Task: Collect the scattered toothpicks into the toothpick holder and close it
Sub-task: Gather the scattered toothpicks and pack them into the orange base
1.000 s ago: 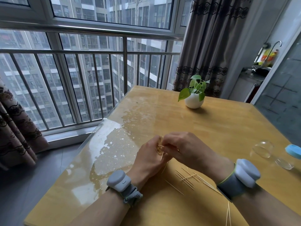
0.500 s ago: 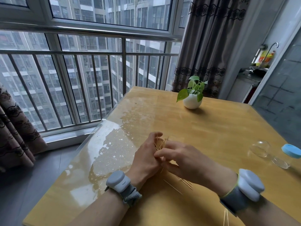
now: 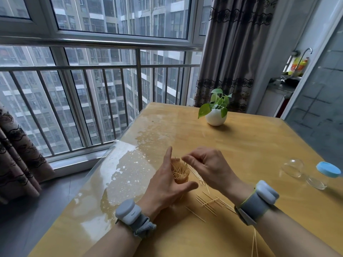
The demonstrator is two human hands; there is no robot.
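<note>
My left hand (image 3: 163, 184) holds a thick bundle of toothpicks (image 3: 179, 171) upright above the yellow table (image 3: 250, 145), index finger raised and thumb under the bundle. My right hand (image 3: 207, 167) is just right of it, fingers curled around several toothpicks (image 3: 197, 176) that slant down from its palm. More loose toothpicks (image 3: 209, 203) lie crossed on the table below my right hand, and a few toothpicks (image 3: 254, 243) lie at the bottom edge. The clear toothpick holder (image 3: 315, 179) lies on its side at the right, next to its blue lid (image 3: 328, 169) and a clear dome-shaped piece (image 3: 293, 167).
A small white pot with a green plant (image 3: 216, 115) stands at the table's far side. The table's left edge (image 3: 104, 160) runs along a railed window. A curtain (image 3: 232, 52) hangs behind the table; a grey wall lies to the right.
My hands have drawn slightly apart. The left hand has opened its grip so the bundle's top shows, index finger lifted. The right hand has pulled back to the right with some toothpicks.
</note>
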